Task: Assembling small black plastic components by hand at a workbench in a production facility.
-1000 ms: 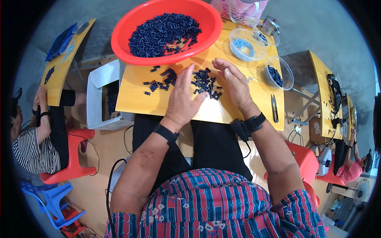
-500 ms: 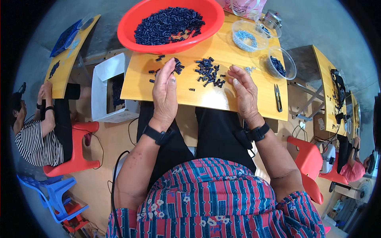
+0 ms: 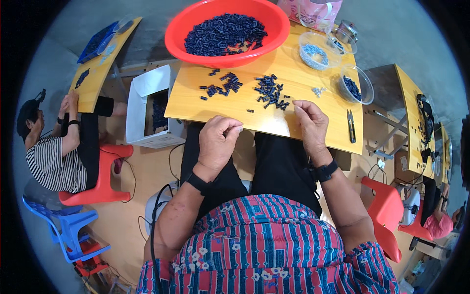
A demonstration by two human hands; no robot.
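My left hand [image 3: 218, 143] is at the table's front edge, its thumb and forefinger pinched together; whatever may be between them is too small to see. My right hand [image 3: 313, 126] hovers over the front right of the table, fingertips also drawn together, with no visible thing in them. Just beyond its fingertips lies a loose pile of small dark cylindrical pieces [image 3: 268, 90]. A second cluster of the same pieces [image 3: 226, 84] is further left, and one single piece [image 3: 250, 111] lies near the front edge. To the right of my right hand are black thread snips [image 3: 351, 126].
A red basin [image 3: 172, 41] full of dark pieces stands at the back. Clear tubs [image 3: 366, 82] and a small heap of silvery bits [image 3: 318, 92] are at the right. A white box [image 3: 134, 115] stands left of the table [image 3: 196, 110]. People sit at tables either side.
My hands were raised with straight fingers; now both are pinched. The left has come down to the table's front edge. The view has shifted, so the table appears further right.
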